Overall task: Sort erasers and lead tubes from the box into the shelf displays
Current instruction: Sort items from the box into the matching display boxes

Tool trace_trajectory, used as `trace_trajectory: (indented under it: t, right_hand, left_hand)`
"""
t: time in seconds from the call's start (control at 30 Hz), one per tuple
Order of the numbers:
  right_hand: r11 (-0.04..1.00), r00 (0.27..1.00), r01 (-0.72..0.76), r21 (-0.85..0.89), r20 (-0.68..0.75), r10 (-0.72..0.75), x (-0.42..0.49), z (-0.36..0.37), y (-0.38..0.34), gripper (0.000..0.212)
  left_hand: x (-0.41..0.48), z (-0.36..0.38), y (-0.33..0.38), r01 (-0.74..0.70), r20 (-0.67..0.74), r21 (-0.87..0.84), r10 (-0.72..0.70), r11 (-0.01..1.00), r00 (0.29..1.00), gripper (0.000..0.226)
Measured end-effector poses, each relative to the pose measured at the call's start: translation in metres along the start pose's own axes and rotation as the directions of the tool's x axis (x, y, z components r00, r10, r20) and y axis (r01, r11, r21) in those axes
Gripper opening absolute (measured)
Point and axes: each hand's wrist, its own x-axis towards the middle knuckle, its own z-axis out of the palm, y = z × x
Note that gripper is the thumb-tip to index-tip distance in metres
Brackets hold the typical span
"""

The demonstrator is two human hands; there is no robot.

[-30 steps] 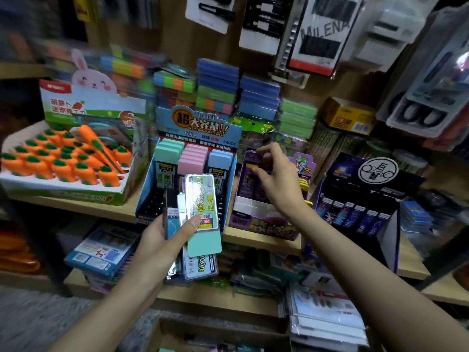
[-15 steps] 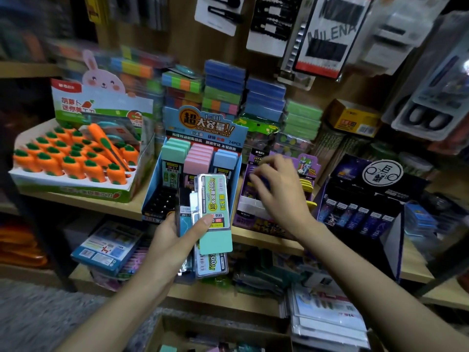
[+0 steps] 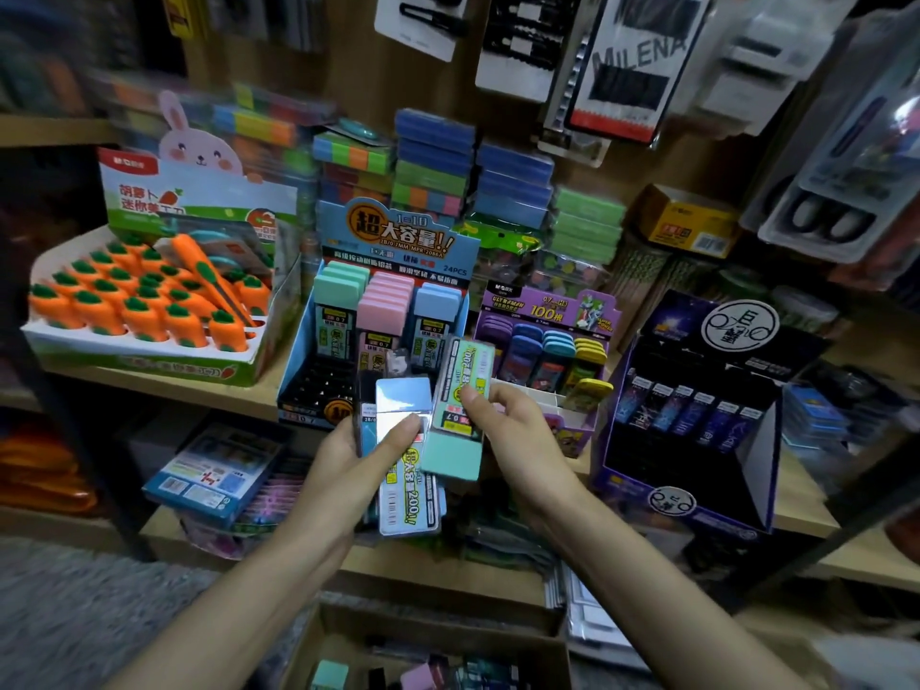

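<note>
"So, where are the tubes?"

"In front of the blue display [image 3: 398, 241], low against its lower edge. The left hand [image 3: 343, 470] grips a stack [image 3: 405, 490] of them, thumb laid across the top one, fingers curled behind."

"And the other hand?"

"The right hand [image 3: 517, 440] pinches a mint tube [image 3: 460, 410], thumb on the label, fingers wrapped round the back. It's tilted, the mint cap at the lower end, and it lies right against the stack."

"Anything in the display itself?"

"Three rows at the back: mint, pink, blue caps, standing upright. The front slots look dark; I can't tell what's in them."

"What's beside it?"

"To its right, touching or nearly so, a purple display [image 3: 542, 301] with purple, blue and yellow pieces. Further right, a black display [image 3: 697, 440]. To the left of the blue one, a carrot tray [image 3: 139, 361]. All sit on the same shelf [image 3: 164, 385]."

"And the box?"

"The box [image 3: 438, 634] is on the floor, well below the blue display, between the person's forearms. It's open, with mint and pink ends showing inside, but too blurred to tell more."
</note>
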Motion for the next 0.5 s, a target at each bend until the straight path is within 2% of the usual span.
trace_trajectory:
  t: [0.13, 0.2, 0.33, 0.4, 0.5]
  right_hand:
    - [0.996, 0.992, 0.084, -0.032, -0.092, -0.087, 0.003, 0.001, -0.010, 0.016]
    - [0.991, 0.988, 0.132, 0.001, -0.077, -0.132, 0.007, 0.002, -0.018, 0.016]
    - [0.988, 0.989, 0.050, 0.148, 0.130, -0.069, 0.016, 0.018, -0.041, 0.015]
    - [0.996, 0.977, 0.029, 0.083, 0.208, -0.046, 0.024, 0.031, -0.051, 0.015]
    - [0.986, 0.960, 0.149, -0.081, 0.251, -0.124, 0.037, 0.052, -0.067, 0.029]
  left_hand:
    - [0.002, -0.008, 0.005, -0.044, -0.065, 0.002, 0.045, 0.999, 0.997, 0.034]
    - [0.004, -0.016, 0.010, -0.073, -0.120, -0.012, 0.071, 0.997, 0.990, 0.032]
    - [0.009, -0.043, 0.026, -0.126, -0.241, -0.052, 0.110, 0.991, 0.964, 0.021]
    - [0.011, -0.061, 0.034, -0.170, -0.295, -0.043, 0.151, 0.984, 0.944, 0.021]
    - [0.010, -0.086, 0.042, -0.207, -0.347, -0.015, 0.189, 0.978, 0.918, 0.011]
